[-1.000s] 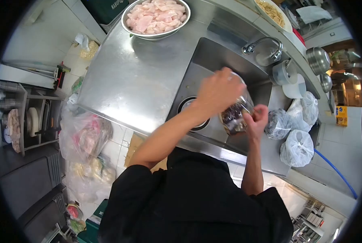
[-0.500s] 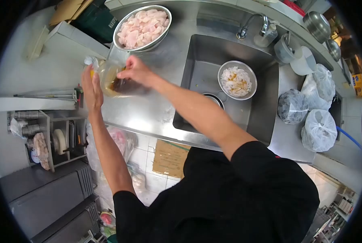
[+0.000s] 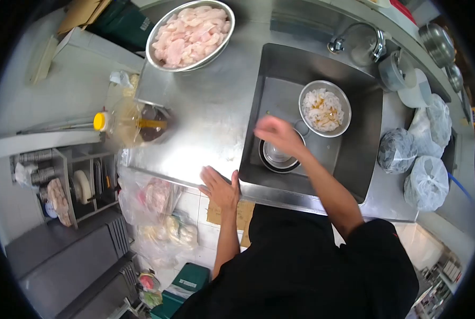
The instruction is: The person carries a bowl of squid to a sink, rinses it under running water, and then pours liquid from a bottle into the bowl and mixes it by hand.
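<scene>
My left hand is open at the front edge of the steel counter, fingers spread, holding nothing. Over the left part of the sink, my right hand is blurred and its fingers look curled; what they hold, if anything, is hidden. Beneath it a round metal bowl sits in the sink. To its right is a bowl of pale strips with brown sauce. A clear jug with a yellow cap and dark liquid lies on the counter's left end.
A large metal bowl of raw pale meat stands at the back left. The faucet rises behind the sink. Tied plastic bags and plastic containers are on the right. More bags lie low, left of my body.
Both hands have left the jug and moved right, my left to the counter edge, my right over the sink. The jug's yellow cap now shows. The view has shifted slightly.
</scene>
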Action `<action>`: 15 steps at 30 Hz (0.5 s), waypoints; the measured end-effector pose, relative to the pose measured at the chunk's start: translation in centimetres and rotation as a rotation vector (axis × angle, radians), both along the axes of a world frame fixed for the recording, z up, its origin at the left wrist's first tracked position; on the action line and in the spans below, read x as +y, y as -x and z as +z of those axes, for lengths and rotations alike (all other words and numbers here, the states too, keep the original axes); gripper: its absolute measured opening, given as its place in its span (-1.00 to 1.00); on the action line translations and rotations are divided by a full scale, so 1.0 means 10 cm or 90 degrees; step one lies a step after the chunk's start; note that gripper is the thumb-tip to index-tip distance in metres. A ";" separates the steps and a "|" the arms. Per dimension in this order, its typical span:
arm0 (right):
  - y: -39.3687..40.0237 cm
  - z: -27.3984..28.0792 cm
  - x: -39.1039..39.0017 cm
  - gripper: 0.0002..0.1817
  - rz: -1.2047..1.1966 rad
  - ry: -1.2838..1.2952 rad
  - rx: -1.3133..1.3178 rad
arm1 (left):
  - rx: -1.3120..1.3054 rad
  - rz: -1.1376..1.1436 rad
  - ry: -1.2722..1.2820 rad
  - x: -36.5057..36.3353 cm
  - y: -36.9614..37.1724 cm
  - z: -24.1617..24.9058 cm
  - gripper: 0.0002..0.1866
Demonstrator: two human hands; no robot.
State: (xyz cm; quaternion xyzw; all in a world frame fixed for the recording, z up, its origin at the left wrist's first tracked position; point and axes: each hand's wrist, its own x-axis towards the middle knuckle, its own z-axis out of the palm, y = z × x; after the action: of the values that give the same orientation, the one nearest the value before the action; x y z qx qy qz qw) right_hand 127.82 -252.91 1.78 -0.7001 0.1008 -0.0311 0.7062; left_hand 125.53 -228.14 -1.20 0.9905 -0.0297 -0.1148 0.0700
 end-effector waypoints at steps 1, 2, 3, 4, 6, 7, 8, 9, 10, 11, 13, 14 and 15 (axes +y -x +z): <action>0.41 0.02 -0.20 -0.84 -0.047 0.025 0.086 | -0.053 0.011 -0.006 -0.03 -0.10 -0.12 0.03; 0.82 -0.19 -0.35 -0.86 -0.125 0.061 0.112 | -0.106 0.024 -0.003 -0.14 -0.23 -0.26 0.03; 1.15 -0.14 -0.45 -0.87 -0.174 0.078 0.169 | -0.114 -0.015 0.020 -0.31 -0.44 -0.26 0.01; 1.41 -0.09 -0.52 -0.87 -0.224 0.092 0.224 | -0.123 -0.055 0.042 -0.52 -0.72 -0.25 -0.01; 1.73 -0.16 -0.61 -0.87 -0.290 0.039 0.253 | -0.160 -0.113 0.032 -1.06 -1.30 -0.37 -0.01; 1.86 -0.22 -0.63 -0.87 -0.341 -0.016 0.271 | -0.177 -0.128 0.057 -1.38 -1.56 -0.35 -0.02; 1.91 -0.28 -0.63 -0.87 -0.363 -0.016 0.273 | -0.193 -0.144 0.084 -1.71 -1.78 -0.33 -0.02; 1.90 -0.32 -0.65 -0.86 -0.373 -0.007 0.257 | -0.239 -0.177 0.097 -2.01 -1.97 -0.40 -0.05; 1.87 -0.34 -0.71 -0.84 -0.380 0.003 0.241 | -0.287 -0.206 0.112 -2.27 -2.10 -0.48 -0.08; 1.82 -0.35 -0.76 -0.84 -0.396 0.006 0.242 | -0.284 -0.220 0.121 -2.50 -2.17 -0.49 -0.08; 1.73 -0.39 -0.91 -0.75 -0.341 0.108 0.251 | -0.392 -0.433 0.176 -2.87 -2.20 -0.47 -0.37; 1.72 -0.45 -1.07 -0.75 -0.348 0.108 0.254 | -0.389 -0.439 0.179 -3.01 -2.12 -0.47 -0.37; 1.71 -0.56 -1.22 -0.70 -0.359 0.107 0.258 | -0.335 -0.493 0.211 -3.11 -2.01 -0.43 -0.49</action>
State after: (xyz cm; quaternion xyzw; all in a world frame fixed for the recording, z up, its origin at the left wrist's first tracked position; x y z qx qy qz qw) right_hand 110.76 -265.13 -3.86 -0.6924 0.4248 -0.0936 0.5757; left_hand 145.63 -259.24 -5.53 0.8776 -0.4301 0.1275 0.1687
